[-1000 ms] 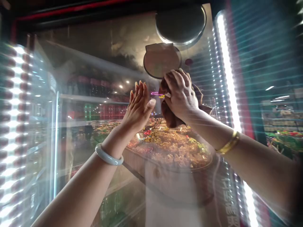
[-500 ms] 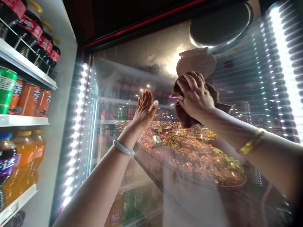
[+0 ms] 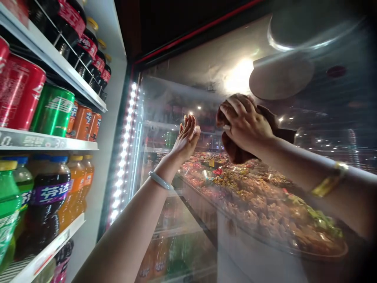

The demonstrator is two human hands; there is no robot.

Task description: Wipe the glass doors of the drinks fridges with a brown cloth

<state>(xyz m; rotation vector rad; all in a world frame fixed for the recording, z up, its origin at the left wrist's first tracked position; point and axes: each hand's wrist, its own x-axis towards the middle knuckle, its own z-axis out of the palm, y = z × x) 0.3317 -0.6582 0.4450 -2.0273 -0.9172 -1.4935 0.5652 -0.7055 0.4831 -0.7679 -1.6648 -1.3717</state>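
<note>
My right hand (image 3: 247, 122) presses a dark brown cloth (image 3: 235, 151) against the glass door (image 3: 188, 94), its fingers curled over the cloth. Folds of the cloth stick out below the palm and to the right of the knuckles. Lower and to the left, my left hand (image 3: 188, 135) is held up at the glass with its fingers stretched out and nothing in it. Whether its palm touches the pane I cannot tell. A pale bangle (image 3: 160, 181) circles the left wrist, and a gold bracelet (image 3: 331, 181) the right forearm.
On the left, fridge shelves (image 3: 50, 140) carry soft-drink cans and bottles, among them a green can (image 3: 54, 112) and a purple-labelled bottle (image 3: 50, 192). A bright LED strip (image 3: 125, 157) runs along the door's left side. Heaped food (image 3: 265, 200) shows in the glass.
The view has swung left, so more of the drink shelves shows and the door sits further right. My right hand with the cloth has moved left across the glass, nearer my left hand.
</note>
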